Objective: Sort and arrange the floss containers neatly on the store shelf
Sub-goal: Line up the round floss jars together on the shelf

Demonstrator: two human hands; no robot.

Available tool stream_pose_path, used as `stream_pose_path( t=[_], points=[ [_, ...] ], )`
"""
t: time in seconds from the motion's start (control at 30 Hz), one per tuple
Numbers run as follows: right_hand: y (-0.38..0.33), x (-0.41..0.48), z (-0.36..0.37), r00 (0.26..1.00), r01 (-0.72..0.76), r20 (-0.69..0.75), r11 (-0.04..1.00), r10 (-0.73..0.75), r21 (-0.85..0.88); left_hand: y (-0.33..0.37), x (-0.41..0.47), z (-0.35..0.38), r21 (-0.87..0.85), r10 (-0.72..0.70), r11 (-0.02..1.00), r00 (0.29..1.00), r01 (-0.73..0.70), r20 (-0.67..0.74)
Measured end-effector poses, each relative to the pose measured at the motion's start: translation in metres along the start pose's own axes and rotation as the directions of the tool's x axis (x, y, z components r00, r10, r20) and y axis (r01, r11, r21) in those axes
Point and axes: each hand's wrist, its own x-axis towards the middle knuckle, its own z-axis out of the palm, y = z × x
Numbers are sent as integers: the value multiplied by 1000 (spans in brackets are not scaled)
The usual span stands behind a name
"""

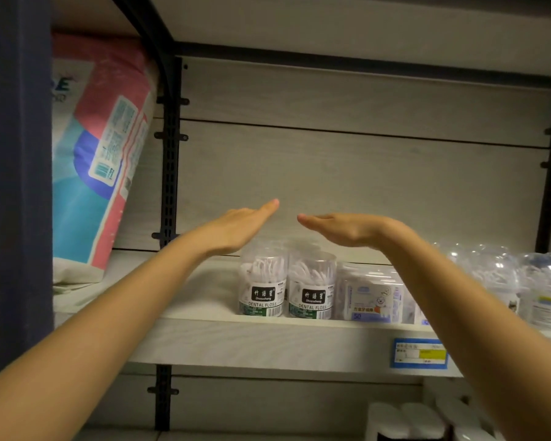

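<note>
dental floss jars (261, 284) stand side by side on the shelf (223, 340), just under my left hand (242, 227) and right hand (342, 229); both hover flat, fingers straight and together, holding nothing.

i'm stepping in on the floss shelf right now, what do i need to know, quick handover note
Hands: the left hand is flat, palm down and holds nothing, above the round dental floss tubs. The right hand is the same, just right of it.
Things: the two round tubs stand side by side at the front of the shelf, labels out. Flat floss packs come next, then domed tubs at far right.
Done: kinds look grouped.
Left: probably squaring the rows; the rear ones are hidden.
</note>
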Motion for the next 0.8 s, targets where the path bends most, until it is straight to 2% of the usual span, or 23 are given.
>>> stream_pose_path(
  t=[0.13, 0.23, 0.4, 0.47, 0.53, 0.6, 0.63, 0.8],
  points=[
    [1, 14, 12, 986, -81, 141, 996, 84, -33, 3, 10, 4, 129, -100, 988, 988, 85, 119],
    [1, 17, 14, 987, -83, 128, 993, 93, -84, 2, 10, 7, 161, -98, 984, 980, 70, 173],
    [-1, 15, 14, 990, -93, 88, 976, 112, -196, 6, 11, 10, 130, -129, 986, 977, 108, 169],
    [-3, 11, 13, 990, -87, 100, 984, 103, -154, 5, 11, 12, 52, -137, 990, 978, 131, 156],
    [-1, 4, 10, 997, -38, 74, 999, 37, 9, 1, 11, 13, -94, -140, 984, 983, 151, 121],
    [6, -5, 7, 1000, 20, -11, 982, -19, 185, -9, 7, 16, -271, -145, 949, 987, 158, 67],
    [10, -9, 7, 999, 29, -28, 974, -23, 224, -13, 5, 18, -340, -149, 926, 987, 163, 68],
    [13, -16, 16, 997, -36, 79, 984, 22, 174, -14, -6, 28, -518, -159, 833, 981, 192, 107]
  ],
)
